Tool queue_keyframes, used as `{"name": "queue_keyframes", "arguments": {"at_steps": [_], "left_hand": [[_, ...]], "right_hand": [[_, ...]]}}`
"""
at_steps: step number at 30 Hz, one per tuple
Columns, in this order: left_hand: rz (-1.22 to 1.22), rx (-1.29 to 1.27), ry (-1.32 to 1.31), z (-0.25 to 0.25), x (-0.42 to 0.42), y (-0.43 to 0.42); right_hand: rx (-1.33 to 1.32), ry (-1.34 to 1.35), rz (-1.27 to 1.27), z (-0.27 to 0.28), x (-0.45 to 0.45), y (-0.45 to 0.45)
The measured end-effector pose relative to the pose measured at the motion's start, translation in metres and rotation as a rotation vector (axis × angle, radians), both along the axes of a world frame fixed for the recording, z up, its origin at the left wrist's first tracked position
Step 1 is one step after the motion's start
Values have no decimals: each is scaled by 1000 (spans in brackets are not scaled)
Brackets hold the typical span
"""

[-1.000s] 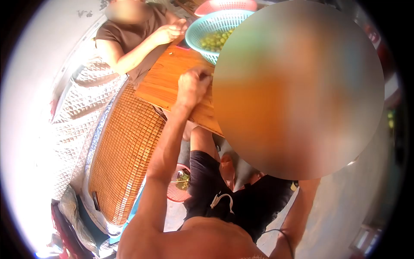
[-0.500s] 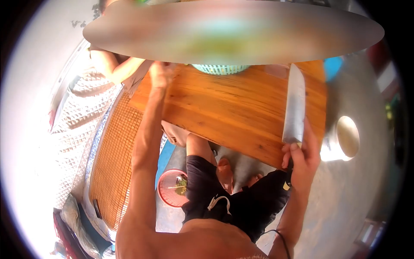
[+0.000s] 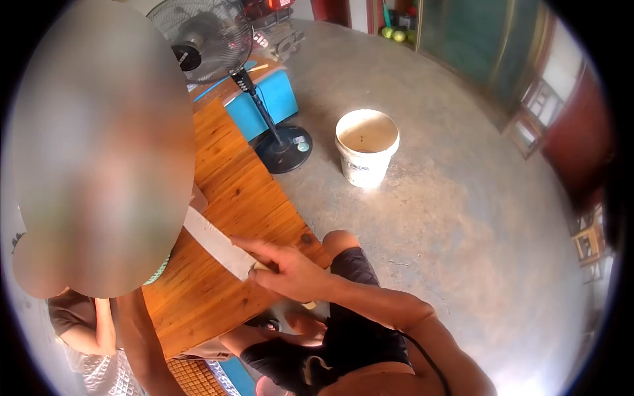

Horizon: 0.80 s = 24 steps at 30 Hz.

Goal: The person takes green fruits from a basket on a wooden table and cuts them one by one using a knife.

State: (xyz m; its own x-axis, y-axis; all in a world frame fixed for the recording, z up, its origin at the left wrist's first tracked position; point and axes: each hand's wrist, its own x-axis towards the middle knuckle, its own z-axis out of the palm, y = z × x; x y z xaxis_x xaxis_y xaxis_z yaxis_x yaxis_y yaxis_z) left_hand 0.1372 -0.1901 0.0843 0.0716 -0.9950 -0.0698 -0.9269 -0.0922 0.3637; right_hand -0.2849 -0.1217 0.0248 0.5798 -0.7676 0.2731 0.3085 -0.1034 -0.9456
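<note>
My right hand (image 3: 287,269) is wrapped round the handle of a large kitchen knife (image 3: 221,244), its index finger reaching forward along the blade. The wide blade points up and left over the wooden table (image 3: 244,204); whether it touches the wood I cannot tell. Its tip end runs up to a large blurred patch. Of my left arm only the forearm (image 3: 140,343) shows at the table's left edge; the blur covers the hand. A bit of a teal basket (image 3: 158,269) peeks out beside the blur.
Another person's arm (image 3: 104,327) is at the lower left. Beyond the table stand a black pedestal fan (image 3: 281,148) and a blue box (image 3: 274,96). A white bucket (image 3: 366,165) is on the concrete floor (image 3: 456,218). A woven mat seat (image 3: 191,376) lies below the table.
The view has swung to the right, bringing the fan and bucket into sight. My right hand still holds the knife, its blade now slanting left. My left hand has gone behind the blur.
</note>
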Motion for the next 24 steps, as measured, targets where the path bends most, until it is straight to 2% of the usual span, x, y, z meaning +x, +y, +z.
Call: {"name": "queue_keyframes", "arguments": {"at_steps": [3, 10, 12, 16, 19, 24], "left_hand": [[40, 44, 112, -7, 3, -9], [117, 103, 510, -20, 28, -13], [118, 87, 471, -23, 30, -15], [68, 22, 104, 0, -7, -2], [56, -8, 41, 2, -11, 0], [57, -52, -7, 5, -11, -11]], "right_hand": [[62, 8, 39, -4, 4, 3], [14, -7, 43, -7, 7, 4], [36, -4, 54, -8, 8, 3], [-47, 60, -10, -8, 12, 8], [-130, 123, -40, -8, 16, 11], [-228, 60, -117, -15, 13, 8]]}}
